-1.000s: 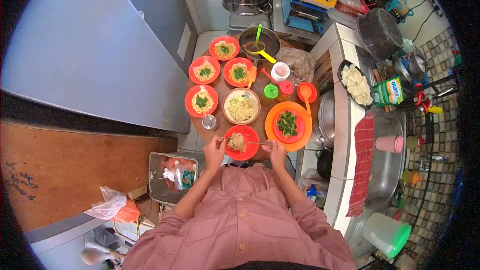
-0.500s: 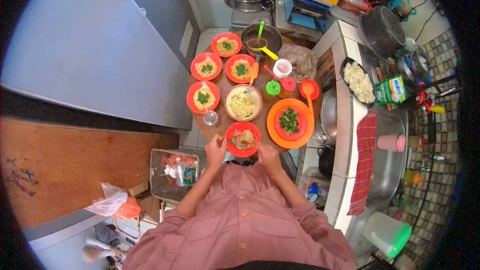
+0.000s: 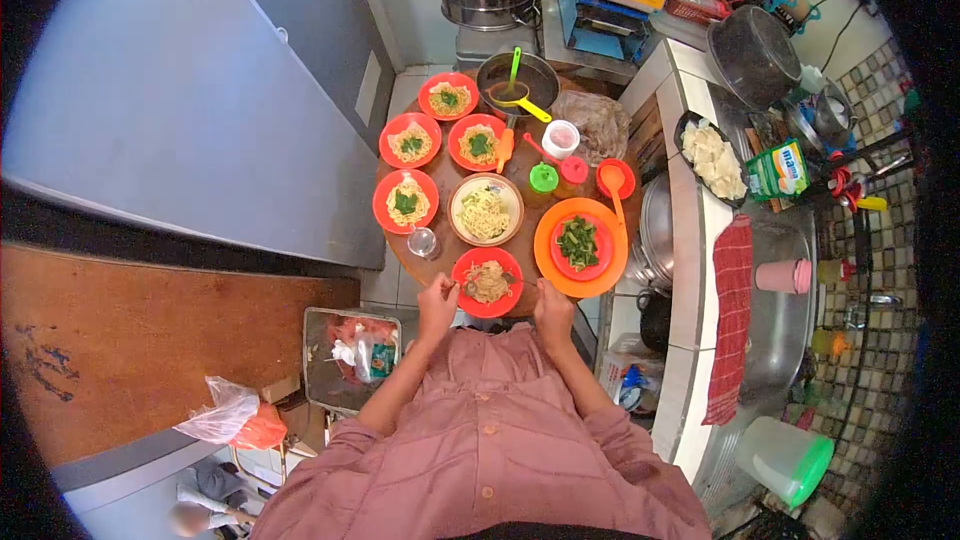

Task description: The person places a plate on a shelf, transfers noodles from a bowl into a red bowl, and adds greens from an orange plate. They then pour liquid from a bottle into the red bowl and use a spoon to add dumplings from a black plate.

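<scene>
Directly before me, a red bowl of noodles (image 3: 488,309) sits at the near edge of the round table. My left hand (image 3: 437,306) is closed at its left rim around the handle of a thin metal utensil reaching into the noodles (image 3: 489,281). From the right, my right hand (image 3: 553,310) grips a second thin metal utensil (image 3: 517,281), its far end in the same noodles. The heads of both are partly buried. Just beyond is a larger bowl of pale noodles (image 3: 486,215); an orange plate (image 3: 612,275) bears a red bowl of cooked greens (image 3: 578,243).
Several red bowls of noodles topped with greens (image 3: 406,202) stand left. A clear glass (image 3: 423,242) is near my left hand. Behind are a pan (image 3: 540,80), green-lidded jar (image 3: 544,178) and white tub (image 3: 563,138). A tiled counter (image 3: 690,310) runs along the right; a bin (image 3: 330,380) stands lower left.
My right hand has moved slightly right, away from the bowl's rim, and its utensil now shows more. The view has shifted a little; both hands keep their hold.
</scene>
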Tool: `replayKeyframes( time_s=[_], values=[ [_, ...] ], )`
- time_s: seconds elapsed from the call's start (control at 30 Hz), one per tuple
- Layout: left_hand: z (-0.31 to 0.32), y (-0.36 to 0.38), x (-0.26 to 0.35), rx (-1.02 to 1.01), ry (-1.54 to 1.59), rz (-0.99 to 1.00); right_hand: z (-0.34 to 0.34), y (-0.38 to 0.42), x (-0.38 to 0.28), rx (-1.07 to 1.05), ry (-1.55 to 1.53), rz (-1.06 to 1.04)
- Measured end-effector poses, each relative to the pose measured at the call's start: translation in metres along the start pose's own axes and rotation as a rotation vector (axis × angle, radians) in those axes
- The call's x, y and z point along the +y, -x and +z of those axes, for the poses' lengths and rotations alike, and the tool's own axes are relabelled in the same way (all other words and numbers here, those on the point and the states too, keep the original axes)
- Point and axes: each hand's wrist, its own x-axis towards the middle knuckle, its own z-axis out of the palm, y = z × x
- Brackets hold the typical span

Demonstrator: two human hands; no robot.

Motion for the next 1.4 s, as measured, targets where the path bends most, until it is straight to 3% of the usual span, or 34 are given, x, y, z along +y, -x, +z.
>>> replayKeyframes(
  time_s=[0.03, 0.07, 0.13, 0.27, 0.33, 0.43, 0.67, 0.87, 0.97, 1.17, 1.3, 1.4],
  values=[
    [0.001, -0.001, 0.0, -0.033, -0.01, -0.023, 0.007, 0.001, 0.005, -0.059, -0.007, 0.13],
    [0.001, -0.001, 0.0, -0.067, -0.021, -0.044, 0.013, 0.0, 0.011, -0.055, -0.005, 0.131],
    [0.003, -0.004, -0.012, -0.069, -0.004, -0.031, 0.022, -0.004, 0.023, -0.069, -0.388, 0.358],
    [-0.006, -0.007, -0.013, -0.053, 0.026, -0.017, 0.028, -0.006, 0.036, -0.032, -0.674, 0.568],
    [-0.009, -0.007, -0.021, -0.05, 0.025, -0.012, 0.027, -0.002, 0.039, -0.048, -0.946, 0.811],
    [-0.022, -0.007, -0.001, -0.048, 0.069, -0.029, 0.023, 0.0, 0.042, -0.028, -0.995, 0.903],
    [-0.038, -0.009, 0.036, -0.057, 0.039, -0.03, 0.011, 0.002, 0.039, 0.03, -0.985, 0.904],
    [-0.027, -0.012, 0.008, -0.085, 0.022, -0.061, 0.009, 0.002, 0.032, 0.117, -0.975, 0.864],
    [-0.023, -0.012, 0.007, -0.059, 0.083, -0.025, 0.005, 0.0, 0.015, 0.187, -0.919, 0.752],
    [-0.017, -0.01, -0.009, -0.084, 0.04, -0.006, 0.015, 0.013, 0.005, 0.07, -0.359, 0.392],
    [-0.008, -0.01, -0.024, -0.139, -0.003, -0.039, 0.018, 0.02, 0.0, 0.0, -0.4, 0.448],
    [-0.004, -0.009, -0.021, -0.11, 0.118, -0.01, 0.015, 0.022, -0.003, 0.029, -0.63, 0.571]
  ],
)
